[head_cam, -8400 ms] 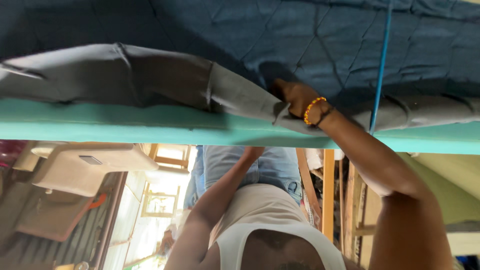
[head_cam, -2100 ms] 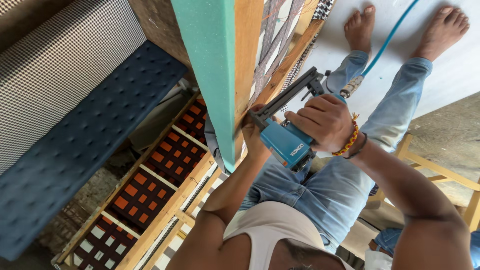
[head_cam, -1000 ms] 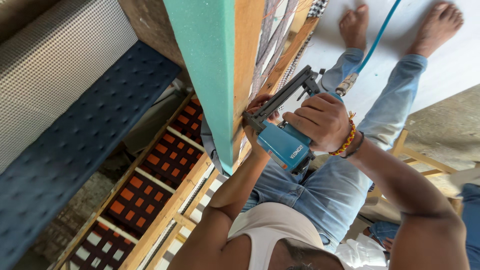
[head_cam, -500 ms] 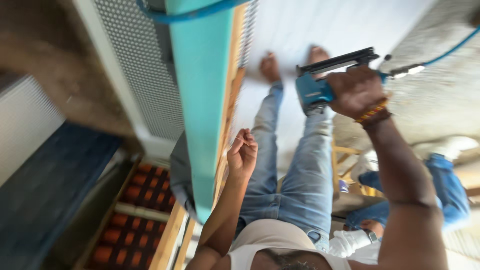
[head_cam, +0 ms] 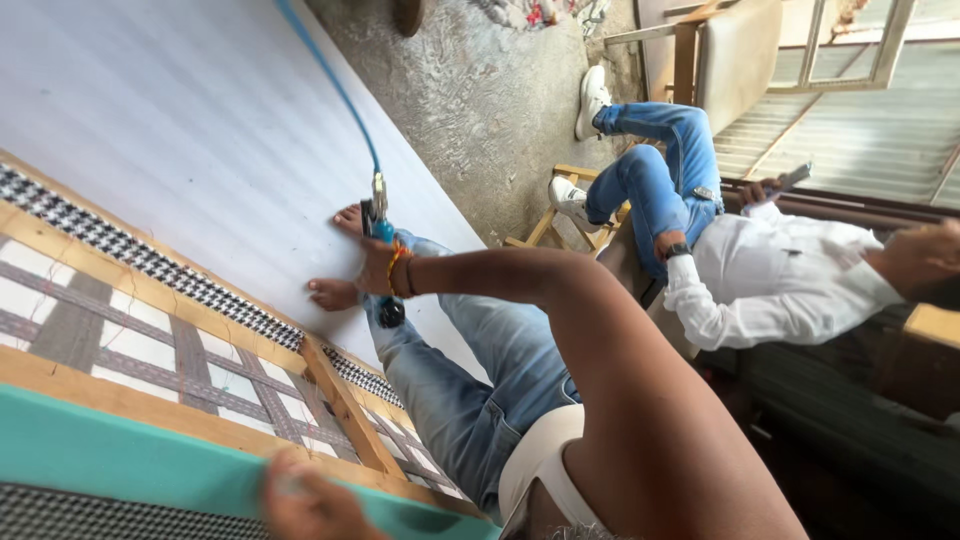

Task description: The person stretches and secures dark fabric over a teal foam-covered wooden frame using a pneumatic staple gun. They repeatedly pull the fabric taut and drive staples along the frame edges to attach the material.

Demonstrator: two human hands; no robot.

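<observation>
My right hand (head_cam: 378,268), with a beaded bracelet at the wrist, is shut on a blue pneumatic staple gun (head_cam: 381,232). It holds the gun low by my bare feet (head_cam: 332,294) on a white sheet (head_cam: 180,130). A blue air hose (head_cam: 330,85) runs from the gun up across the sheet. My left hand (head_cam: 305,500) is blurred at the bottom edge, against the teal foam strip (head_cam: 120,455) on a wooden frame (head_cam: 345,410). Its grip is unclear. The frame is crossed with grey webbing straps (head_cam: 185,350) and edged with houndstooth fabric (head_cam: 120,245).
Another person in a white shirt (head_cam: 770,285) and jeans sits on a low wooden seat (head_cam: 545,215) to the right, holding a phone (head_cam: 790,178). Rough concrete floor (head_cam: 480,90) lies beyond the sheet. A padded chair frame (head_cam: 730,55) stands by a window.
My right hand has carried the staple gun away from the frame's edge down to my feet. The view has swung toward the floor and the seated person. My left hand stays by the foam edge.
</observation>
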